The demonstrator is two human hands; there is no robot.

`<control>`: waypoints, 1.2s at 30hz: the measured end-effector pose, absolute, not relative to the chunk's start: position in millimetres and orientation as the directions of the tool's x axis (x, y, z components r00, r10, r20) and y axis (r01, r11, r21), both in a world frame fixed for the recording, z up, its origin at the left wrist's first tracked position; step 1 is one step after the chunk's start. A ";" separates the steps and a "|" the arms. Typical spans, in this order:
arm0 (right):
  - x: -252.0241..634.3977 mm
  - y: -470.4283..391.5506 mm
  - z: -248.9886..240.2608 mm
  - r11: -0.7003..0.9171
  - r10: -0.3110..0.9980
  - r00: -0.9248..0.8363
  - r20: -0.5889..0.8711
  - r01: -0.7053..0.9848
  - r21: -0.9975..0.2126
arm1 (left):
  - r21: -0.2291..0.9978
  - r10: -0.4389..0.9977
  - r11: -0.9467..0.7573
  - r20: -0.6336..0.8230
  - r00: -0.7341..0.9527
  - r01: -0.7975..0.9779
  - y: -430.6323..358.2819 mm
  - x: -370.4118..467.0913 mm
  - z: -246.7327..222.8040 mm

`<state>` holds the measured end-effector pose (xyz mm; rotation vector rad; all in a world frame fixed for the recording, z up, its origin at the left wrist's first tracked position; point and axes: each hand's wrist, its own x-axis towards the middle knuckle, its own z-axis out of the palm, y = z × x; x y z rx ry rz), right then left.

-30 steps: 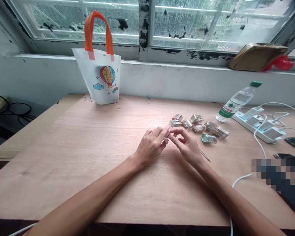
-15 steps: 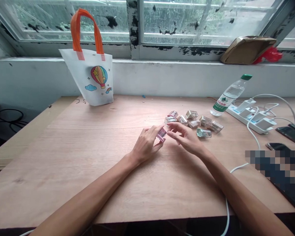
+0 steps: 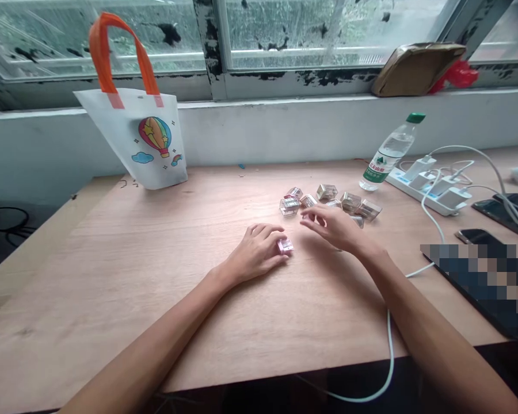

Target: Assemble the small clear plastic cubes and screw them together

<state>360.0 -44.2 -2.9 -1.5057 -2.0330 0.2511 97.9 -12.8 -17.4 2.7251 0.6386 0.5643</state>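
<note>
A small pink pencil sharpener (image 3: 285, 246) sits low over the table, within the curved fingers and thumb of my left hand (image 3: 259, 251). My right hand (image 3: 332, 226) hovers to its right, fingers loosely bent and apart, with nothing visible in them. Behind that hand lies a group of several clear-bodied sharpeners, among them a clear one (image 3: 289, 207) at the near left and a brownish one (image 3: 370, 210) at the right. My right hand partly covers another sharpener (image 3: 357, 221).
A white tote bag (image 3: 129, 138) with orange handles stands at the back left. Toward the right are a water bottle (image 3: 391, 152), a power strip (image 3: 418, 192) with chargers, white cables and phones (image 3: 479, 236). A wrapped brown package (image 3: 414, 72) rests on the windowsill.
My left hand has lowered the pink sharpener toward the table. My right hand has drawn away to the right from it, and the camera view has shifted.
</note>
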 end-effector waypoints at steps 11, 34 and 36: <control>313.2 -49.7 -14.3 0.599 0.659 0.265 0.704 0.380 -0.704 | 0.363 0.552 -0.818 0.271 0.789 0.447 -11.0 100.1 -16.7; 311.6 -51.5 -13.8 0.608 0.618 0.250 0.746 0.450 -0.654 | 0.362 0.552 -0.818 0.283 0.784 0.446 -11.5 100.3 -15.6; 311.1 -51.4 -14.2 0.617 0.616 0.240 0.750 0.445 -0.649 | 0.364 0.551 -0.819 0.285 0.784 0.443 -11.4 100.1 -16.1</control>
